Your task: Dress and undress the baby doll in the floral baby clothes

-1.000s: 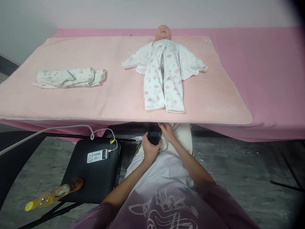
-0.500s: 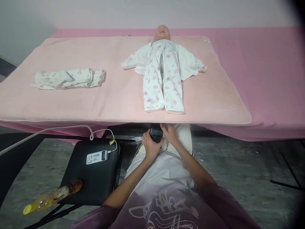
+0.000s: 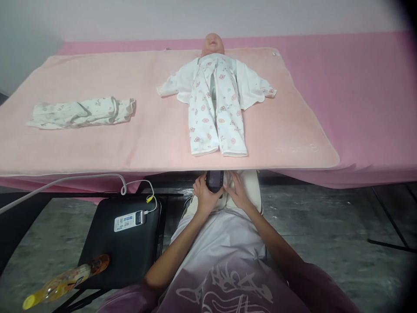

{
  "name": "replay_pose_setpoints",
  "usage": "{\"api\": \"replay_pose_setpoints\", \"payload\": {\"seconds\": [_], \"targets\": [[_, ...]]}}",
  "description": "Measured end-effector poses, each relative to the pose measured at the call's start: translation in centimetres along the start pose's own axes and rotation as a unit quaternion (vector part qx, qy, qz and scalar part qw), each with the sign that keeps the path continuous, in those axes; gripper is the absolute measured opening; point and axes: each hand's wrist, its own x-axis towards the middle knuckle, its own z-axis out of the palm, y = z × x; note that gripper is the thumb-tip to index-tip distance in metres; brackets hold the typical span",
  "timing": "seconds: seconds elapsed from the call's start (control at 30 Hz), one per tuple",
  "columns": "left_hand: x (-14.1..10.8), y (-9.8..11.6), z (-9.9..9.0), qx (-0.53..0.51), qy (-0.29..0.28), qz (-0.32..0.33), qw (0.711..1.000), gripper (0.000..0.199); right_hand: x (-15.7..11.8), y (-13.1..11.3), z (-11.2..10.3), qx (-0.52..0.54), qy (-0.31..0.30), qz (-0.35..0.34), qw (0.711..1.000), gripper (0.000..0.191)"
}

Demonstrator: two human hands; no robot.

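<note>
Low over my lap, just under the table's front edge, my left hand (image 3: pixel 206 194) is closed around a black handheld device with a screen (image 3: pixel 214 181). Its upper end is hidden by the edge. My right hand (image 3: pixel 239 191) lies to the right of the device, fingers stretched out over the light trousers and thumb close to the device's lower corner. On the table above lies a baby doll (image 3: pixel 213 44) on its back. A white printed long-sleeved top (image 3: pixel 249 82) is spread at the doll, with matching printed trousers (image 3: pixel 202 117) laid over it.
A rolled printed cloth (image 3: pixel 81 113) rests at the left of the pink mat (image 3: pixel 156 143). Below left, a black stool (image 3: pixel 130 256) bears a white power bank (image 3: pixel 129 221) with a white cable (image 3: pixel 81 177) and a drink bottle (image 3: pixel 61 282).
My right hand has come off the device's side and opened beside it, while my left hand keeps its grip. The view has shifted slightly to the right.
</note>
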Motion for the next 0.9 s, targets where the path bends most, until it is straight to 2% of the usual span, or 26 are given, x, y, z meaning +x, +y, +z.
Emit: {"api": "replay_pose_setpoints", "payload": {"seconds": [0.17,0.23,0.47,0.9], "targets": [[-0.5,-2.1,-1.5,-0.069,-0.021,0.044,0.996,0.05,-1.7,-1.3,-0.8,0.01,-0.048,-0.035,0.998,0.084],[-0.4,-3.0,-1.9,-0.085,-0.04,0.058,0.994,0.044,-2.0,-1.6,-0.8,0.007,-0.063,-0.046,0.997,0.088],[-0.1,-3.8,-2.2,-0.097,-0.057,0.053,0.992,0.049,-2.0,-1.0,0.3,-0.02,-0.09,-0.094,0.991,0.124],[0.3,-3.7,-2.1,-0.098,-0.058,0.063,0.991,0.052,-1.6,-0.6,0.4,-0.026,-0.075,-0.078,0.994,0.116]]}}
